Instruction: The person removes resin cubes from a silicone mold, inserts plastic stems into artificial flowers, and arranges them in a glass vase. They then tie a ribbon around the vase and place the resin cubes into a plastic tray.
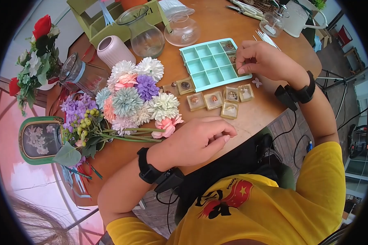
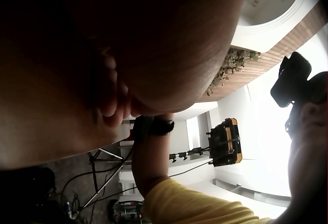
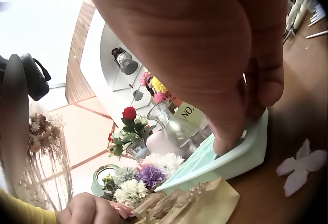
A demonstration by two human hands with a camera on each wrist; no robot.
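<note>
In the head view my right hand (image 1: 259,60) reaches down over the right column of a mint-green compartment tray (image 1: 197,75). Its thumb and fingers dip into that column; whether they grip something there I cannot tell. Small clear blocks with bits set inside sit higher in the same column, one of them a top-corner block (image 1: 228,45). Several similar blocks (image 1: 213,100) lie along the tray's near side, also seen as yellowish clear blocks (image 3: 192,203) in the right wrist view. My left hand (image 1: 202,138) rests by the table's front edge, fingers loosely curled and holding nothing.
Artificial flowers (image 1: 137,96) are heaped left of the tray. Behind them stand a pink ribbed vase (image 1: 115,52), a glass vase (image 1: 145,38) and a green wooden box (image 1: 98,30). A spray bottle (image 1: 272,25) and watering can (image 1: 296,20) stand at the back right. A small petal flower (image 1: 256,83) lies near the tray.
</note>
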